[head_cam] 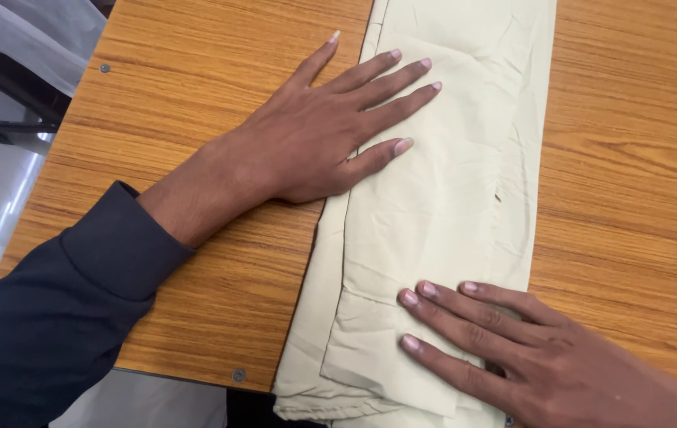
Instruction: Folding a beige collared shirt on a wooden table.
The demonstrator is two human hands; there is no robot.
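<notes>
Cream folded cloth under both flat hands, left, right.

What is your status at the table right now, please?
Left hand flat, fingers on cloth. Right hand flat on cloth. Cloth folded on table. Nothing in the way.

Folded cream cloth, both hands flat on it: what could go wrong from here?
1. The folded cream cloth overhangs the wooden table at its near edge; it may slide off if pressure lifts.
2. The left hand lies half off the cloth, so the layered left edge might shift.
3. The right hand may press creases in.
</notes>
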